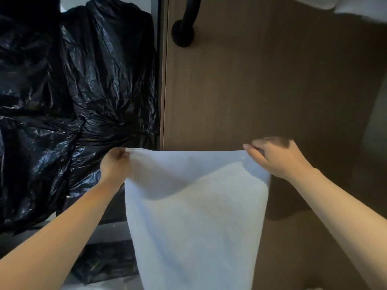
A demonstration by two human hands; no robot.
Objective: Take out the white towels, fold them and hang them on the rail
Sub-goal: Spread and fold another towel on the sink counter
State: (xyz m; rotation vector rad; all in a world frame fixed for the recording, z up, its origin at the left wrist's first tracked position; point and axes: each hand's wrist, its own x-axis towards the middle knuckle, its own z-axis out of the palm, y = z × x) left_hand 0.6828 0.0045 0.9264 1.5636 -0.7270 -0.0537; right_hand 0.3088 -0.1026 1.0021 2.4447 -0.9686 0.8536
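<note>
A white towel (199, 216) hangs in the air, held up by its two top corners and carried by nothing else. Its top edge is pulled into a straight, level line between the hands, and the cloth falls from there past the bottom of the view, so its lower end is out of sight. A soft fold sags across the upper part, just under the taut edge.

The left grip (114, 164) is pressed together on the towel's upper left corner, fingers curled in with the cloth pinched between them. The right grip (276, 158) pinches the upper right corner, thumb and forefinger closed on the edge, the other fingers curled behind it. Both forearms are bare and reach forward from the lower corners of the view.

Behind the towel stands a brown wood-grain panel (261, 91). Near its upper left corner a black bar (184, 32) curves down into a round mount fixed to the panel; only its lower end shows. The towel's top edge is well below this bar and apart from it.

To the left of the panel is a heap of shiny black plastic bags (73, 91), crumpled and bunched, reaching down behind the left forearm. Below them runs a grey ledge (109, 231). Something white (356, 7) shows at the upper right corner, too cut off to identify.
</note>
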